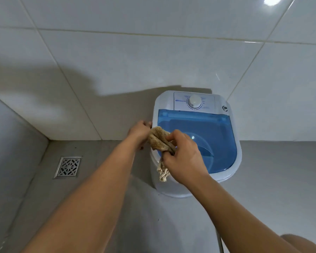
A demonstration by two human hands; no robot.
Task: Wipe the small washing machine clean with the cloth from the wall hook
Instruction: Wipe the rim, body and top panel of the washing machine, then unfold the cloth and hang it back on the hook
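The washing machine (pixel 171 187) has a white body, a translucent blue lid (pixel 213 136) and a white dial (pixel 194 101) on a pale grey panel with small blue lettering. The cloth (pixel 159 139) is tan with an open mesh weave. The wall tiles (pixel 153 61) are glossy white, the floor (pixel 281 179) grey. The floor drain (pixel 68 167) is silver with a lattice pattern.

Glossy pale wall tiles (pixel 153 57) meet a grey floor (pixel 281 179) with a square metal drain (pixel 68 167) near the corner
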